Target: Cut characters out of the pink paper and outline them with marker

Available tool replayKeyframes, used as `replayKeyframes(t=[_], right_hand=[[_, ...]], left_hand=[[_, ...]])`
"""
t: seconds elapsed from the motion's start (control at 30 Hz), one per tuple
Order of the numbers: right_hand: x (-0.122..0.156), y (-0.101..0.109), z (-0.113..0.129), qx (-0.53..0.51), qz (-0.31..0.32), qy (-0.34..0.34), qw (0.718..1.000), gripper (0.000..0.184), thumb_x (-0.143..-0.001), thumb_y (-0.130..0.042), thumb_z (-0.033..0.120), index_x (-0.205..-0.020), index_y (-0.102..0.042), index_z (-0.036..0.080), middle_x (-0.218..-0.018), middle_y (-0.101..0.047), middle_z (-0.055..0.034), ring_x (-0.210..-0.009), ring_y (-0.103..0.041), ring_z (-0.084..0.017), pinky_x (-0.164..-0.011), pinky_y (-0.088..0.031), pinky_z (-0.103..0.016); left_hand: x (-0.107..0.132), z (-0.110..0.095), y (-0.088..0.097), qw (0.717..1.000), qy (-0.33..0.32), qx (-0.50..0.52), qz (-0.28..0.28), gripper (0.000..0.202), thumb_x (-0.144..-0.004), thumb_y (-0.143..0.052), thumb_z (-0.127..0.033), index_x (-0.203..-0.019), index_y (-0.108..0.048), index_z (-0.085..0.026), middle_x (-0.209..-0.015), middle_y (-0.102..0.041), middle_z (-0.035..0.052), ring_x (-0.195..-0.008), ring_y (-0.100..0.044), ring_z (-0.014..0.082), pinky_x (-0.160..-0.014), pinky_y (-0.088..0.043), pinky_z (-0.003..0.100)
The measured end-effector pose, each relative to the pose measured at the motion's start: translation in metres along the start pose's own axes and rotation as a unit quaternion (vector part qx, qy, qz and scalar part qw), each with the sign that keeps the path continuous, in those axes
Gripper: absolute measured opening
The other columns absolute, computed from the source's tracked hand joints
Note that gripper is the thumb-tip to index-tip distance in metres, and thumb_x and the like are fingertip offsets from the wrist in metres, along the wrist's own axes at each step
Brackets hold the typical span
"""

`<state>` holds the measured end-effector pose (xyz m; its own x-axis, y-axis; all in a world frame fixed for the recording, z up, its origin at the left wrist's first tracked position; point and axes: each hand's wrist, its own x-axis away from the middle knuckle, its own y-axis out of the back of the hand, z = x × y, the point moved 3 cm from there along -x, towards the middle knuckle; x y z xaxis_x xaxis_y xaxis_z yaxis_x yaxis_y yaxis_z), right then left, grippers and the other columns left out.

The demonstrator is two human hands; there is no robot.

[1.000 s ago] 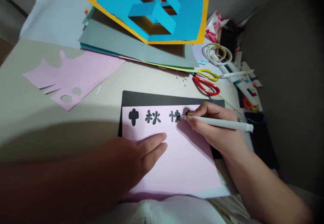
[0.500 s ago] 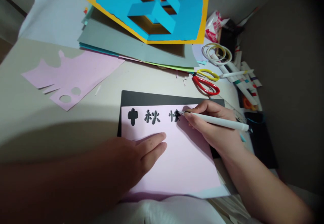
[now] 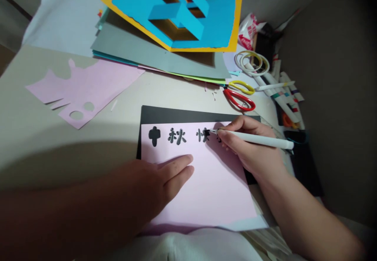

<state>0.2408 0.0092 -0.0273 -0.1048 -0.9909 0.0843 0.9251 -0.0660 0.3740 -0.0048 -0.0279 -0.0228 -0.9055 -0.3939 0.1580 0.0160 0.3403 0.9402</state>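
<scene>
My right hand [image 3: 247, 147] is shut on a white marker [image 3: 259, 140], whose tip touches the third dark Chinese character [image 3: 203, 135] in a row on a pale pink paper sheet [image 3: 206, 190]. The row's other characters [image 3: 177, 136] stand to the left of it. My left hand [image 3: 153, 186] lies flat on the sheet, below the row, with its fingers pointing right and holding nothing. Under the pink sheet is a black card [image 3: 176, 115], showing along its top edge.
Beyond the sheet lie a pop-up paper craft in blue and yellow [image 3: 176, 17] on grey paper [image 3: 153, 56]. A pink paper offcut with round holes [image 3: 88, 88] sits left. Red-and-yellow scissors [image 3: 238, 96], a tape roll [image 3: 251, 62] and several markers [image 3: 282, 96] lie right.
My right hand and the marker have shifted slightly up the sheet, with the marker's tip still at the third character. My left hand has stayed in place.
</scene>
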Motion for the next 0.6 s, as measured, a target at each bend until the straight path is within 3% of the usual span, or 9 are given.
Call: replayKeyframes(t=[0.17,0.33,0.6], right_hand=[[0.003,0.002,0.004,0.007,-0.01,0.008,1.0,0.022,-0.08,-0.073,0.016,-0.065,-0.059,0.024,-0.063,-0.063,0.0011,-0.053,-0.055,-0.013,-0.05,-0.043,-0.027],[0.006,0.001,0.008,0.05,0.03,0.01,0.998,0.021,-0.075,-0.074,0.014,-0.064,-0.059,0.024,-0.065,-0.066,0.0014,-0.056,-0.056,-0.013,-0.051,-0.043,-0.026],[0.004,0.0,0.006,0.036,0.03,0.012,0.999,0.021,-0.079,-0.072,0.013,-0.065,-0.06,0.024,-0.062,-0.063,0.0022,-0.054,-0.053,-0.011,-0.049,-0.039,-0.025]], left_hand=[[0.002,0.001,-0.005,1.0,-0.017,-0.021,0.016,0.083,-0.075,-0.048,-0.009,-0.155,-0.023,-0.013,-0.167,-0.015,0.0113,-0.122,-0.061,0.0228,-0.088,-0.056,0.035],[0.007,0.002,-0.012,0.999,-0.018,-0.017,0.023,0.084,-0.078,-0.05,-0.011,-0.156,-0.018,-0.015,-0.166,-0.019,0.0106,-0.13,-0.055,0.0253,-0.1,-0.051,0.035],[-0.001,0.001,0.002,1.0,0.005,-0.011,0.013,0.075,-0.079,-0.043,-0.005,-0.152,-0.029,-0.015,-0.164,-0.026,0.01,-0.12,-0.062,0.0212,-0.096,-0.053,0.034]])
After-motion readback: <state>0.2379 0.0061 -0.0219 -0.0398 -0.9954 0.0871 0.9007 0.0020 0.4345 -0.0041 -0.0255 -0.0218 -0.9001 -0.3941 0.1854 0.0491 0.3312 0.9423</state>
